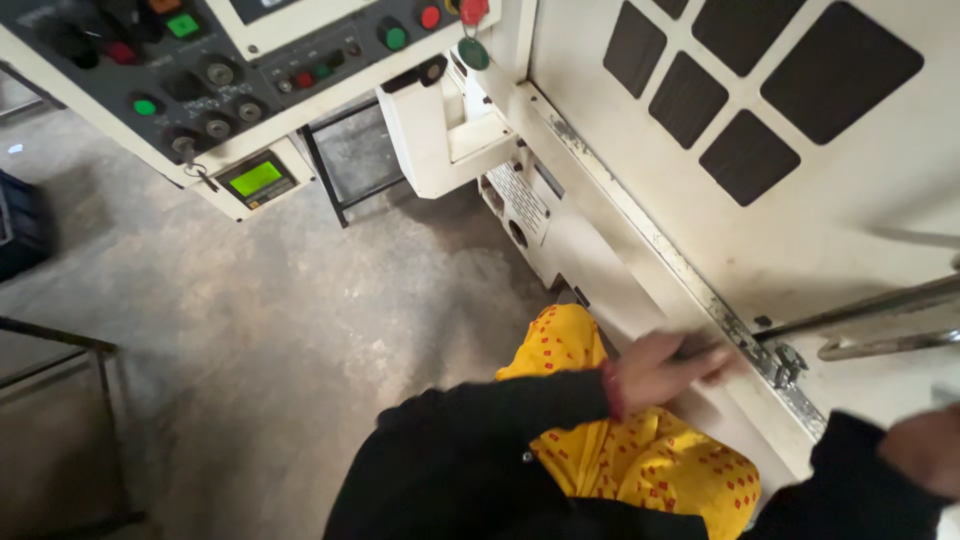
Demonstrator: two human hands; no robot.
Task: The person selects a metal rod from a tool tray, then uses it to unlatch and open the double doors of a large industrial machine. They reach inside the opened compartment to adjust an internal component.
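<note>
Cream-painted steel filled most of what I saw: the big machine door, with its dark square panels, served as my landmark. My left hand lay against the lower edge of that door, just where the worn, chipped rail ran along its bottom; my fingers were stretched out nearly flat and together, pressing on the rail and gripping nothing. A black sleeve covered that arm, with a red cuff at the wrist. My right hand sat at the door's lower right, blurred and cut by the frame edge, so I could not tell whether its fingers were open or closed. Just above it, two metal bars crossed the face of the door, and a small metal latch sat on the rail beside my left fingertips. Yellow cloth with small red marks hung below the door's edge, under my left arm. Up and to the left of the door stood the control panel with its green and red buttons, knobs and a small green-lit display. Well left of the door spread the grey concrete floor, with a dark metal frame standing at its far side.
</note>
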